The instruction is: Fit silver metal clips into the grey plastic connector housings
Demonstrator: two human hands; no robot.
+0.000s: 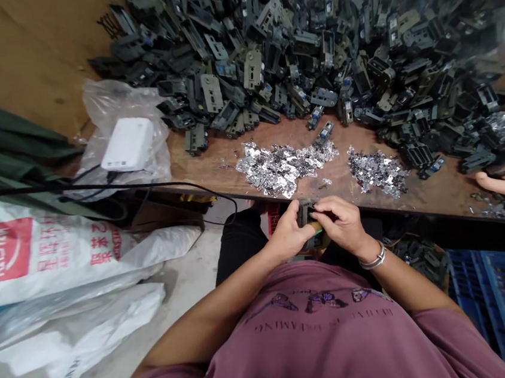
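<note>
- Two bare hands at work, seen from my remote post: both meet at the bench's near edge, above the lap.
- One dark housing, the piece in hand: located between the hands, just off the edge of the wooden bench, its open side partly hidden by fingers.
- Left hand: closed around the housing, thumb laid across its near side. I would have it bear all the weight, with the thumb clear of the opening.
- Right hand: narrow, thumb and index drawn together at the opening. Whether a small part sits between them, I cannot tell.
- One yellow-green patch, by the left thumb: nature unclear to me.
- Handling note: I judge a light, straight fingertip push best; thin metal would likely bend or jump if forced at a slant.
- Second note: I would brace both wrists near the body and turn the housing until its opening faces the eye.
- Two piles of shiny small parts, one larger, one smaller: both within short reach; single pieces are easily dropped over the edge.
- One large heap of dark housings, behind the piles.
</note>
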